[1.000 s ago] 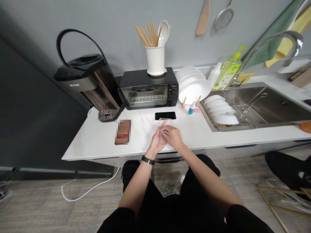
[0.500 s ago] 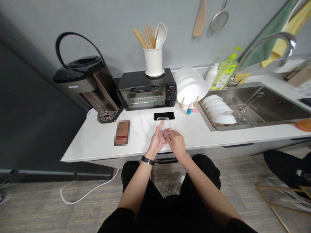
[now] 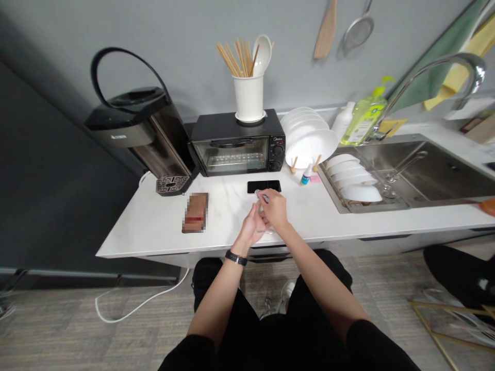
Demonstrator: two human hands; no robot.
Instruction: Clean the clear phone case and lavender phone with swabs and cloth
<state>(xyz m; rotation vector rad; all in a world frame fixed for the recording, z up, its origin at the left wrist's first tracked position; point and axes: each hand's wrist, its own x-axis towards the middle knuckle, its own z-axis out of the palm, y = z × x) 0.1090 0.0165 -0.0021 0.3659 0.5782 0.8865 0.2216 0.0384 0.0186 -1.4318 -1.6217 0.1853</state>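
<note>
Dispenser: we see a tall water dispenser point(image 3: 150, 139) at far left, on the counter point(image 3: 147, 239).
Brown item: a flat brown item point(image 3: 196, 212), blurred over, lies near left, well apart from the hands.
Oven: a black toaster oven point(image 3: 237, 147) stands at the far side, a white holder point(image 3: 249, 98) of chopsticks on top.
Left hand: our left hand point(image 3: 253, 225) is turned palm up, fingers curled, grasping a clear case point(image 3: 257, 191).
Clear case: between our hands at the near edge, mostly covered by them.
Phone: a dark phone point(image 3: 264, 186) lies flat just beyond.
Right hand: our right hand point(image 3: 274, 207) has its fingers bunched at the clear case; we cannot tell what they grip.
Small bottle: a small bottle point(image 3: 305, 176) stands upright to the right, near the white plates point(image 3: 307, 139).
Sink: white bowls point(image 3: 353, 178) stand in a row in the sink point(image 3: 444, 172), far right.
</note>
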